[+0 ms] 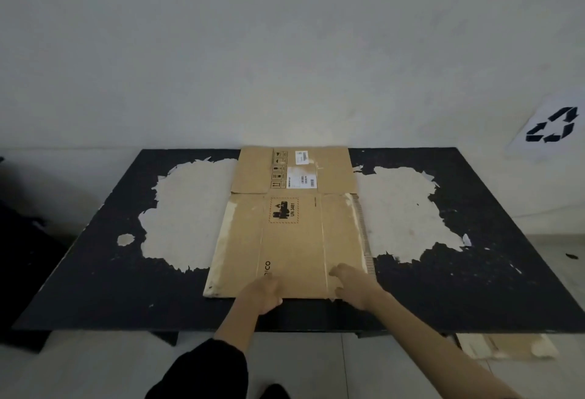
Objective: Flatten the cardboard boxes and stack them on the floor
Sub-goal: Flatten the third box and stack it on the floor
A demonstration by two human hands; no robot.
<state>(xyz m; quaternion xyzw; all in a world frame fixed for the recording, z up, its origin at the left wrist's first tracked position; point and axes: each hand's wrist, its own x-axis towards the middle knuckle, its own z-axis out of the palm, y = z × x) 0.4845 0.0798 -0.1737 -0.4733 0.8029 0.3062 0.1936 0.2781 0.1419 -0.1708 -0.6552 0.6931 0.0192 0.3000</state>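
One flattened cardboard box (291,224) is lying flat in the middle of the bench (95,287), running from the near edge all the way to the far edge by the wall. Both hands are down on its near end. Left hand (264,292) sits at the near edge with the fingers curled over it, looks like it's gripping that edge but I can't tell how tight. Right hand (354,283) is just beside it, palm down and fingers spread, pressing on the panel next to a fold crease, not really holding anything.

Just past the left hand there's some partly covered lettering, and further out from it an orange dashed hazard label (284,210) reading UN 3481. Beyond that, at the far end of the box, a couple of white shipping labels (302,170) and a column of handling symbols.

Bench top is black with two big patches on either side of the hands where the coating has peeled off to a pale layer. Off to the right of the right hand, below the bench edge, more flat cardboard (506,346) is lying on the floor (95,367). Way up and right of that, a recycling sign (552,126) on the wall
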